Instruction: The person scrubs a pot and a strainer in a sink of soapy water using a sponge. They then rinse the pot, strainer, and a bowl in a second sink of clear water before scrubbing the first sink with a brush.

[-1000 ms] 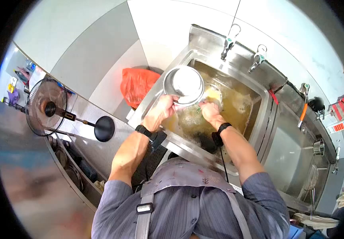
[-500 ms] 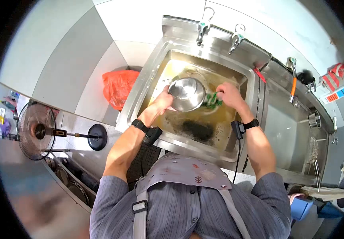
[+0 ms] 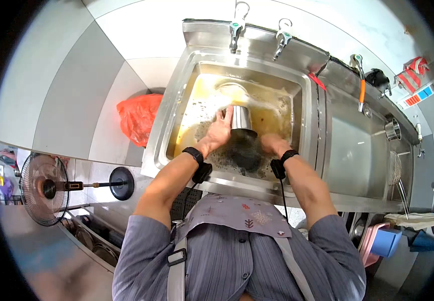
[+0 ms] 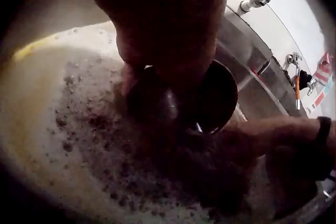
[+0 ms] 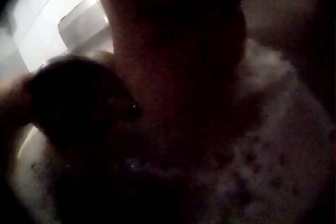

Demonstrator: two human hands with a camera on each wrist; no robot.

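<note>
Apparently washing is the step in hand: a metal pot [image 3: 241,118] lies tipped on its side over the larger sink [image 3: 309,145], its shiny wall turned up and its dark near end, seemingly the mouth, facing down toward the person. The left hand [image 3: 219,131] grips the pot from the left, fingers stretched along the wall rather than tightly curled. Just off the near right of the pot, the right hand [image 3: 272,142] dips low at the water; its fingers are hidden and the right wrist view is too dark, so I cannot tell how far they are closed or whether they hold anything. Around both hands spreads cloudy, yellowish water [image 3: 193,131] with bubbles and dark specks. Further out, two taps [image 3: 235,31] [image 3: 283,40] stand over the back edge, and the second basin [image 3: 350,160] lies to the right, well apart from the pot. As I judge it, the next move calls for the left hand to steady the slippery pot and turn it, so that the right can reach the mouth and inner wall
</note>
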